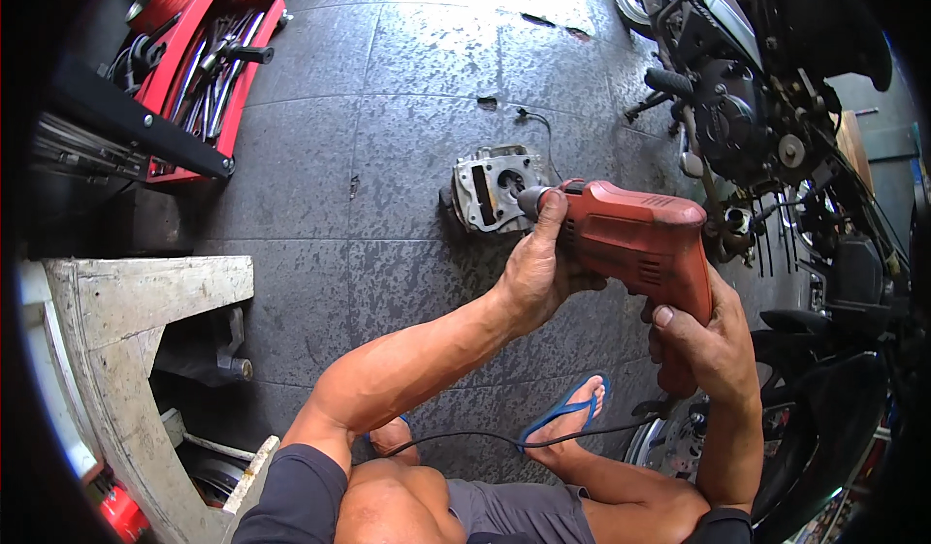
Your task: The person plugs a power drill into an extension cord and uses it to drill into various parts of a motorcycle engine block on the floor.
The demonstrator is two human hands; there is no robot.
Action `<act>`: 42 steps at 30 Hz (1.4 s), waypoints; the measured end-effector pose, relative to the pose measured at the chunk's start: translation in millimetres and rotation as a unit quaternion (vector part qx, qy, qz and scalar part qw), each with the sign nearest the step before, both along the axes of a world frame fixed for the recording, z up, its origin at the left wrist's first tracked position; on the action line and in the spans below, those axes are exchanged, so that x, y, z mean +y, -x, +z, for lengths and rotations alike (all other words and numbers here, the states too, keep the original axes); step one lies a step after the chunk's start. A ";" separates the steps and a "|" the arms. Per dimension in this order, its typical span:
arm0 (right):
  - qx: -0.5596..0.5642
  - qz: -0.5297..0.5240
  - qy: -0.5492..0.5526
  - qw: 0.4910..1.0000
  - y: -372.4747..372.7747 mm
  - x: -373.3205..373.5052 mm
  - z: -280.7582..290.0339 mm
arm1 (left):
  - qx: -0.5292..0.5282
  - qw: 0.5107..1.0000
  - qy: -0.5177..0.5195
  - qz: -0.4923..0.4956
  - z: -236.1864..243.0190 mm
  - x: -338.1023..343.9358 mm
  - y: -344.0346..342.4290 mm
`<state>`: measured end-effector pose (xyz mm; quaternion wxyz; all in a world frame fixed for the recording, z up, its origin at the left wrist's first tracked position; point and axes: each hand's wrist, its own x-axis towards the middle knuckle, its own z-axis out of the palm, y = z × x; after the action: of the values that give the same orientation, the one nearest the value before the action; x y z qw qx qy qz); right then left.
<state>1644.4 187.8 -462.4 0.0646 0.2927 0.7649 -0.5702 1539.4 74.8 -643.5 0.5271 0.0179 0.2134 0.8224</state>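
Our hands are both clamped on a red drill [640, 229] — the right hand [713, 345] round its grip, the left hand [538, 271] behind its chuck. Its nose points at the engine head [496, 197] on the floor [310, 176]; we cannot tell whether they touch. Beyond — a motorcycle [732, 112] rightward, a tool cart [245, 98] leftward.

Left of the metal engine part [468, 197], open floor [301, 176] reaches the red tool trolley [181, 40] and white wooden frame [160, 287]. Rightward, the red drill [635, 222] and then a motorcycle [732, 108] obstruct; nearer, a black cable [465, 434] crosses.
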 end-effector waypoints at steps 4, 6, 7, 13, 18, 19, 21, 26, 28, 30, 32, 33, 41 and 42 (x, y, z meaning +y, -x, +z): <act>0.002 -0.006 -0.003 1.000 -3.8 5.9 1.4 | 0.014 1.000 -0.017 0.003 1.1 1.8 -3.0; -0.007 -0.009 0.031 0.999 -4.7 9.8 2.0 | 0.015 1.000 -0.019 0.006 1.2 1.1 -4.0; -0.008 -0.013 0.030 0.999 -5.2 11.8 1.9 | 0.013 1.000 -0.011 0.012 5.3 0.4 -4.5; 0.006 -0.037 0.055 0.998 -8.5 27.9 -5.4 | 0.000 1.000 0.007 0.007 5.4 4.6 -3.9; 0.021 -0.050 0.108 0.993 -15.4 43.9 -17.6 | 0.011 1.000 0.026 0.003 4.3 8.9 -4.1; 0.022 -0.056 0.111 0.992 -17.3 45.4 -19.2 | 0.012 1.000 0.029 0.000 3.9 10.7 -4.7; 0.023 -0.057 0.112 0.992 -18.4 48.1 -24.4 | 0.008 0.999 0.033 0.000 -0.4 14.5 -5.0; 0.028 -0.068 0.129 0.989 -24.2 55.3 -46.8 | 0.000 0.997 0.072 0.007 -4.0 12.9 -6.3; 0.040 -0.061 0.164 0.984 -27.5 60.2 -46.8 | 0.016 0.998 0.067 -0.001 -5.3 13.0 -7.9; 0.038 -0.069 0.159 0.984 -30.0 60.6 -45.1 | 0.015 0.998 0.068 -0.008 -5.1 14.7 -9.1; 0.036 -0.078 0.151 0.985 -32.4 62.0 -43.2 | 0.014 0.998 0.067 -0.014 -3.3 16.8 -10.2; 0.036 -0.078 0.149 0.985 -33.6 63.5 -42.7 | 0.019 0.997 0.071 -0.015 -2.9 17.8 -10.8; 0.029 -0.093 0.161 0.982 -37.0 68.0 -49.9 | 0.020 0.996 0.081 -0.030 -12.0 19.2 -13.7; 0.028 -0.094 0.164 0.982 -36.7 68.4 -50.5 | 0.022 0.995 0.089 -0.028 -12.1 20.0 -13.1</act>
<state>1681.0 256.2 -512.9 0.0361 0.3331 0.6317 -0.6991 1552.5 94.8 -655.6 0.5443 -0.0050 0.2966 0.7847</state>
